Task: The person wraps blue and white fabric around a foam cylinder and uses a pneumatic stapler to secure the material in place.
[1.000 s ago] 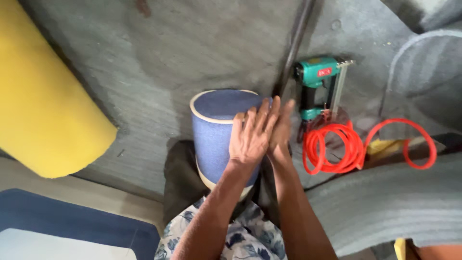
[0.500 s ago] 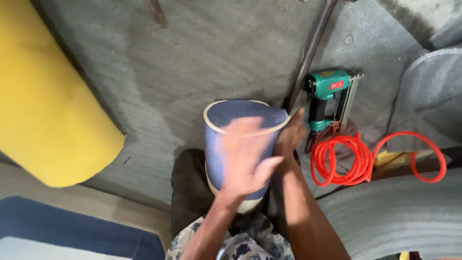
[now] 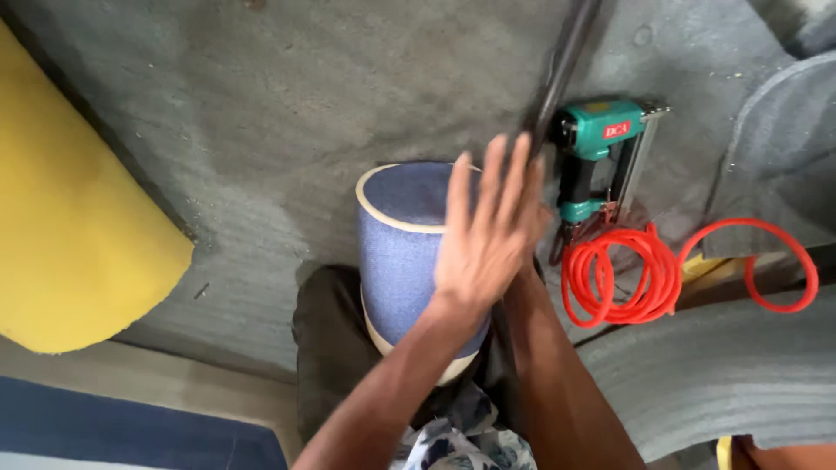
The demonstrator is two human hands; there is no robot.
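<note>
Grey felt-like padding (image 3: 287, 113) covers the whole work surface and fills the top of the frame. At the centre, the left hand (image 3: 488, 235) lies flat with its fingers spread and open on the upper right side of a blue fabric cylinder (image 3: 405, 252); it presses there and does not close around anything. The right hand (image 3: 533, 252) is mostly hidden behind the left one, at the right side of the cylinder, so I cannot tell if it is open or closed. The cylinder lies in the lower centre of the frame, with one cream-edged end toward the top and the other end near the person's dark lap.

Just right of the hands stands a green and black staple gun (image 3: 601, 157), and a dark bar (image 3: 562, 61) runs from it to the upper edge. Below the gun, a coiled orange hose (image 3: 627, 278) lies on the padding and loops to the right. At the left edge lies a big yellow foam roll (image 3: 78, 235). A blue mat (image 3: 113, 431) shows in the lower left corner.
</note>
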